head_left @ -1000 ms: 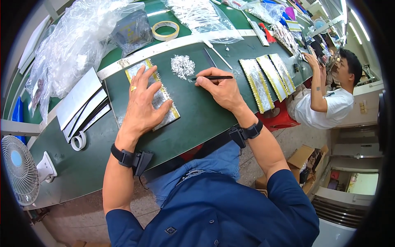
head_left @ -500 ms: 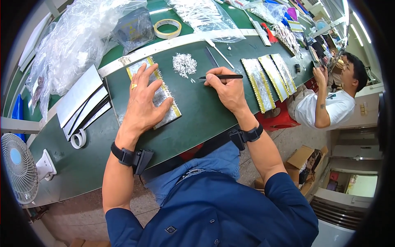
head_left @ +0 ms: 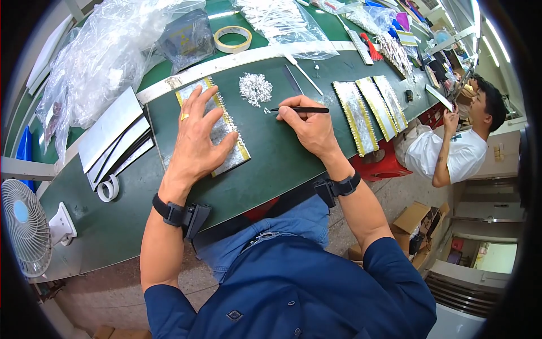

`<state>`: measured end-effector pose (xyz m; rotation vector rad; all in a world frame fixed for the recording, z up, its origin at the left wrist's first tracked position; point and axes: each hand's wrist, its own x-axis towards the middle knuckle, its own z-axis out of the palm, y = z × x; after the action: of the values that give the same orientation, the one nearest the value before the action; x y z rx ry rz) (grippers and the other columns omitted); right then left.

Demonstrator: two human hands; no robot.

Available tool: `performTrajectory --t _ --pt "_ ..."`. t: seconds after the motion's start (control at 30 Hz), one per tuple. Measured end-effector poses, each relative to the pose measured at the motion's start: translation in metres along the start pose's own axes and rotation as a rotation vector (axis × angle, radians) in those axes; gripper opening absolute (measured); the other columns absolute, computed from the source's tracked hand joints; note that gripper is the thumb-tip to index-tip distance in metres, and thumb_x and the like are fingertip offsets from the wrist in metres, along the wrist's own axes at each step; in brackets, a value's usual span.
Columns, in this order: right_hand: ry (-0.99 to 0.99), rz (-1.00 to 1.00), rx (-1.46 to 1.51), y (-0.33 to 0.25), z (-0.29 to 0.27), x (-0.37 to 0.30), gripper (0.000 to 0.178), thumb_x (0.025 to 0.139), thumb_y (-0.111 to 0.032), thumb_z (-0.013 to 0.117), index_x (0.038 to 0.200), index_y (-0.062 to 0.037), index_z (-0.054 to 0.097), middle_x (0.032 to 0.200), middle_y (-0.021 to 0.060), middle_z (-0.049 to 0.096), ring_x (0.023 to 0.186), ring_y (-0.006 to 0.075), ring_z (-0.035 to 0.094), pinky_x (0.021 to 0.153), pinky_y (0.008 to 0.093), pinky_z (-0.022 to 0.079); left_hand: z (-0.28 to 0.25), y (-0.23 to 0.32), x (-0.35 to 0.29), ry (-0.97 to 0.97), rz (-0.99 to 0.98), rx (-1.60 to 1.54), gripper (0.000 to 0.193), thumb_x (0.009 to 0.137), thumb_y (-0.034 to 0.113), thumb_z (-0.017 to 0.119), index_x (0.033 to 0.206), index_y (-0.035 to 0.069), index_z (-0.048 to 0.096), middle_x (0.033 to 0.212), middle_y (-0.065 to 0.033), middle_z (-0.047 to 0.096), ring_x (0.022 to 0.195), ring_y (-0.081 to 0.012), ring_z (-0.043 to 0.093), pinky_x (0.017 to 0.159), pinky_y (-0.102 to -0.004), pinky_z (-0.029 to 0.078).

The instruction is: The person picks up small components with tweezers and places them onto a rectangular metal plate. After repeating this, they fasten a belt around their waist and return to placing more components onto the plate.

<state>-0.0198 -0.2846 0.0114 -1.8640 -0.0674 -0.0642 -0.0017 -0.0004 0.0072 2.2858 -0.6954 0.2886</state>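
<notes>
Right hand [head_left: 307, 125] pinching tweezers [head_left: 299, 110], left hand [head_left: 197, 138] flat on strip [head_left: 226, 133]

Bright, even overhead light, glare on the plastic bags [head_left: 96, 56]; edges bend and perhaps blur slightly.

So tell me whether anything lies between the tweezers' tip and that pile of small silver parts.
Nothing visible does: the right hand holds the black tweezers, tip pointing at the silver pile across bare green mat.

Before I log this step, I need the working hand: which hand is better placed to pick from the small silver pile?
Right. The right hand holds black tweezers whose tip lies beside the silver pile. The left hand lies flat on the yellow-edged strip.
</notes>
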Motion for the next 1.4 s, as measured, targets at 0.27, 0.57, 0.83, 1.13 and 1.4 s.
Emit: performTrajectory --t 0.27,0.57,0.83,1.13,1.4 --pt "-0.067 -0.185 -0.069 0.001 0.003 -0.014 0.019 0.104 -0.005 0.076 0.121 0.0032 0.075 0.102 0.0097 0.080 0.095 0.0171 0.078 0.086 0.0300 0.061 0.000 -0.001 -0.003 -0.004 -0.003 -0.003 0.040 0.084 0.020 0.085 0.116 -0.002 0.074 0.164 -0.0234 0.051 0.159 -0.0500 0.036 0.129 -0.0598 0.032" --pt "-0.335 -0.900 -0.433 -0.007 0.009 -0.042 0.035 0.086 0.006 0.078 0.121 0.0032 0.074 0.102 0.0177 0.077 0.098 0.0357 0.077 0.089 0.0412 0.064 -0.003 -0.004 -0.001 -0.019 0.024 0.042 0.040 0.083 0.018 0.087 0.112 -0.003 0.070 0.170 -0.0194 0.046 0.163 -0.0484 0.031 0.130 -0.0573 0.032" --pt "-0.419 -0.905 -0.481 -0.001 0.007 -0.041 0.038 0.091 -0.009 0.067 0.128 0.0013 0.072 0.112 0.0157 0.077 0.112 0.0351 0.075 0.098 0.0448 0.061 -0.005 -0.005 -0.001 -0.050 0.016 0.054 0.041 0.082 0.020 0.089 0.111 -0.003 0.071 0.173 -0.0174 0.043 0.166 -0.0469 0.026 0.132 -0.0575 0.030" --pt "-0.415 -0.898 -0.451 0.000 0.008 -0.038 0.052 0.076 0.001 0.078 0.128 0.0018 0.073 0.107 0.0165 0.078 0.108 0.0375 0.077 0.098 0.0473 0.062 -0.003 -0.003 0.000 -0.085 0.017 0.036 0.050 0.081 0.027 0.089 0.121 0.000 0.076 0.169 -0.0245 0.045 0.162 -0.0514 0.030 0.132 -0.0642 0.025" --pt "-0.399 -0.886 -0.441 0.000 0.010 -0.040 0.051 0.076 0.004 0.078 0.127 0.0017 0.073 0.106 0.0163 0.077 0.108 0.0366 0.077 0.097 0.0462 0.063 -0.001 -0.002 -0.001 -0.103 0.011 0.037 0.051 0.081 0.028 0.090 0.121 -0.001 0.076 0.170 -0.0239 0.044 0.163 -0.0514 0.029 0.132 -0.0648 0.024"
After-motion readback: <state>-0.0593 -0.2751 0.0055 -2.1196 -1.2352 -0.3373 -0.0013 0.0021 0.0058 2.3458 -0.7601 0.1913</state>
